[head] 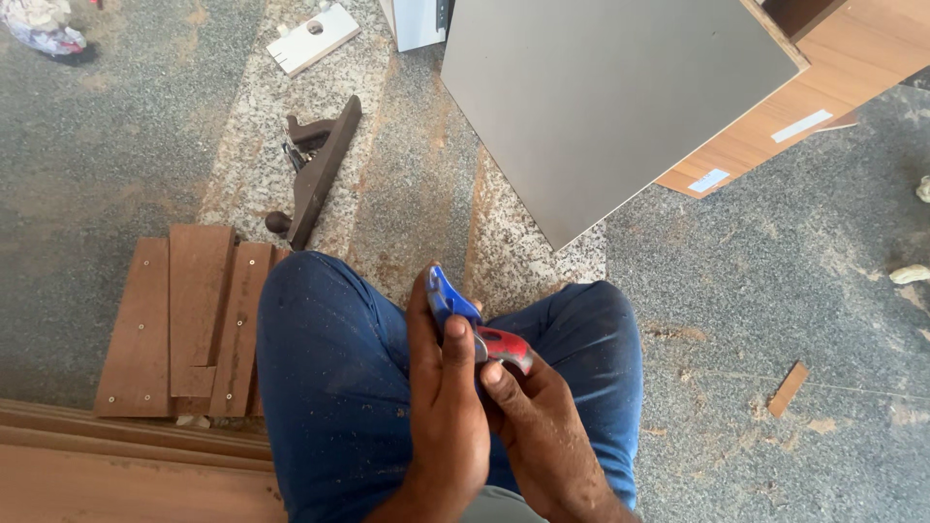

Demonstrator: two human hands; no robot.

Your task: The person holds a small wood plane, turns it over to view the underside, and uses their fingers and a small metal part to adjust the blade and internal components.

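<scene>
Both of my hands meet over my lap, between my knees in blue jeans [329, 378]. My left hand [441, 416] wraps around a small tool with a blue and red handle [465, 324], its blue end sticking up past my thumb. My right hand [542, 426] pinches the red end of the same tool from below. The tool's working end is hidden by my fingers.
A dark wooden hand plane [315, 169] lies on the granite floor ahead left. A grey cabinet panel [610, 97] with a wood-coloured side stands ahead right. Brown wooden boards [189, 324] with screws lie at my left. A white bracket piece [312, 37] sits at the top, a wood offcut [788, 389] to the right.
</scene>
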